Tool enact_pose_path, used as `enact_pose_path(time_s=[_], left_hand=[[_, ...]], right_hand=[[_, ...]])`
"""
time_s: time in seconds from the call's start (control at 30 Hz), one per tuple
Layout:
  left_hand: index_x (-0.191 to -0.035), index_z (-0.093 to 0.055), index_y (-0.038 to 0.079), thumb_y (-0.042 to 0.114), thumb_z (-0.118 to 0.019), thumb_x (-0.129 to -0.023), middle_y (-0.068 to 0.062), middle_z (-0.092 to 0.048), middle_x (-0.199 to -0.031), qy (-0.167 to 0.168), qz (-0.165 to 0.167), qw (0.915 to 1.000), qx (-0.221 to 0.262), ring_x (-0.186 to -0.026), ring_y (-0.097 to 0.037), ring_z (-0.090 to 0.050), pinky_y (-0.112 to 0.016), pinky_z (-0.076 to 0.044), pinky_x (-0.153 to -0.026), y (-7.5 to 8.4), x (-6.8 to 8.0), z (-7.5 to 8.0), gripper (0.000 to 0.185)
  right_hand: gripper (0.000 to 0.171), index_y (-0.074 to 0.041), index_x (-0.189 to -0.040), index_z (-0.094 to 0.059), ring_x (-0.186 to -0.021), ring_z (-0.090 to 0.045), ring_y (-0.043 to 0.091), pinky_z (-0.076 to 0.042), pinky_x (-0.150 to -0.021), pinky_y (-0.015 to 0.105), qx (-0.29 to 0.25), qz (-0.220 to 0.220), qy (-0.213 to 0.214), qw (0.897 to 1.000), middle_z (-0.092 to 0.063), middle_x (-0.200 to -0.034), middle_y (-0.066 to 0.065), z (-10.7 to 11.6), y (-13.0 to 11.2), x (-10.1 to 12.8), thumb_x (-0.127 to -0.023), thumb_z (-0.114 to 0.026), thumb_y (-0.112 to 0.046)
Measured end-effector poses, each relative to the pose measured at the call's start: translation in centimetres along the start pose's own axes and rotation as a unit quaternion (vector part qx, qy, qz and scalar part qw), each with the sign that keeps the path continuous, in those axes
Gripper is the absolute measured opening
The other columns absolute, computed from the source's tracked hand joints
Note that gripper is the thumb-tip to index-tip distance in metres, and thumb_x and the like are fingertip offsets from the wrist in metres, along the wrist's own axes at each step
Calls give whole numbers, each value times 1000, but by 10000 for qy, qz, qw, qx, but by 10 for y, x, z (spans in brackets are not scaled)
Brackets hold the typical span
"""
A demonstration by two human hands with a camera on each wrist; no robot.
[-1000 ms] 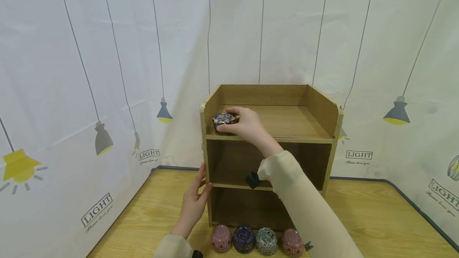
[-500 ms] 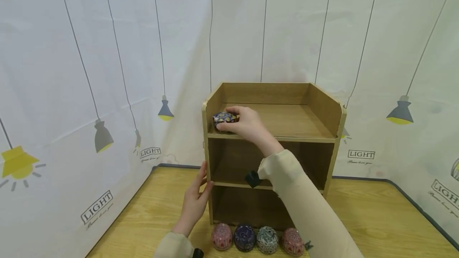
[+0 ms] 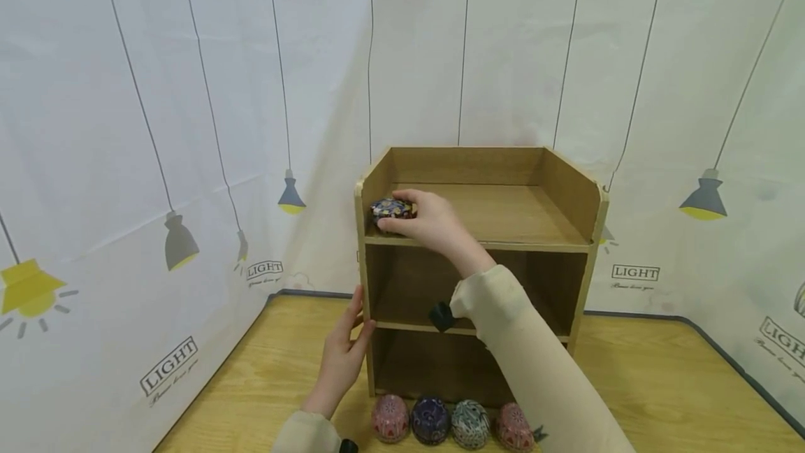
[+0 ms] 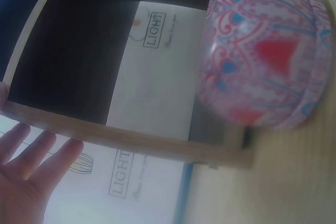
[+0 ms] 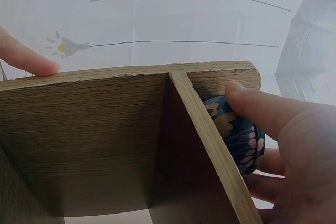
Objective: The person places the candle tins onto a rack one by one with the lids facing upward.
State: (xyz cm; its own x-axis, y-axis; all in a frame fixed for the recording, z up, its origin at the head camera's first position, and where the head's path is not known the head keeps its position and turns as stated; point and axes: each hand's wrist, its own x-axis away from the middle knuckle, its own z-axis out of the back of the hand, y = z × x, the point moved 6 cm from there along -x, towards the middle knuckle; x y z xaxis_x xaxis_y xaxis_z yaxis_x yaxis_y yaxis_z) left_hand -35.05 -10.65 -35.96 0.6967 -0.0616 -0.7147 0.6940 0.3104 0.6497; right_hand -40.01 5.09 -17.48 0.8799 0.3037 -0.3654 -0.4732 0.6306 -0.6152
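Note:
My right hand (image 3: 437, 226) holds a small round tin (image 3: 393, 209), dark blue with a colourful floral pattern, between thumb and fingers. The tin is at the front left corner of the top level of a wooden shelf unit (image 3: 497, 212), close to its left side wall. In the right wrist view the tin (image 5: 239, 135) shows beyond the top board, with the thumb on its side. My left hand (image 3: 339, 355) touches the unit's left side panel; its fingers (image 4: 58, 163) lie straight against the outer face, thumb by the front edge.
In front of the unit stands a row of several similar round tins: pink (image 3: 390, 418), dark blue (image 3: 430, 420), green-and-white (image 3: 469, 423) and pink (image 3: 514, 426). They are on a wood-grain table (image 3: 251, 369). A white backdrop (image 3: 415, 54) with printed lamps surrounds it.
My right hand has shifted the tin slightly left, closer to the shelf's left side wall. My left hand stays against the side panel. The head view has moved slightly.

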Motion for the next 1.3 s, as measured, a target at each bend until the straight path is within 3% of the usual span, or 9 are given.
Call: enact_pose_path(time_s=[0.57,0.9,1.13,1.3], left_hand=[[-149,-33,-1,-1,-58,-95,-20,-38,-149,-4,-36,10000,-75,-110,-47,-56,-39,-58,-72,2,0,0,59],[-148,-33,-1,-1,-58,-95,-21,-38,-148,10,-24,10000,-5,-110,-46,-56,-36,-57,-72,-1,-1,-1,59],[-151,-33,10,3,-58,-96,-16,-37,-151,75,107,9999,100,-113,-44,-55,-36,-58,-72,-30,0,-6,61],[-152,-34,22,11,-59,-97,-7,-37,-151,50,194,9997,122,-114,-40,-56,-31,-57,-73,-42,1,-6,62]], right_hand=[[66,-18,-146,-45,-96,-58,23,-50,-71,33,15,77,-146,9999,-60,-122,9,-3,-1,1,-89,-70,-41],[70,-21,-149,-40,-98,-58,23,-50,-77,37,83,112,-301,9995,-58,-128,9,-2,-1,2,-89,-68,-45],[72,-21,-150,-38,-111,-56,26,-50,-88,43,-92,192,-263,9994,-51,-139,10,1,0,4,-89,-68,-45],[68,-17,-147,-43,-113,-55,28,-52,-85,42,-65,166,-206,9996,-48,-142,10,10,0,12,-90,-68,-43]])
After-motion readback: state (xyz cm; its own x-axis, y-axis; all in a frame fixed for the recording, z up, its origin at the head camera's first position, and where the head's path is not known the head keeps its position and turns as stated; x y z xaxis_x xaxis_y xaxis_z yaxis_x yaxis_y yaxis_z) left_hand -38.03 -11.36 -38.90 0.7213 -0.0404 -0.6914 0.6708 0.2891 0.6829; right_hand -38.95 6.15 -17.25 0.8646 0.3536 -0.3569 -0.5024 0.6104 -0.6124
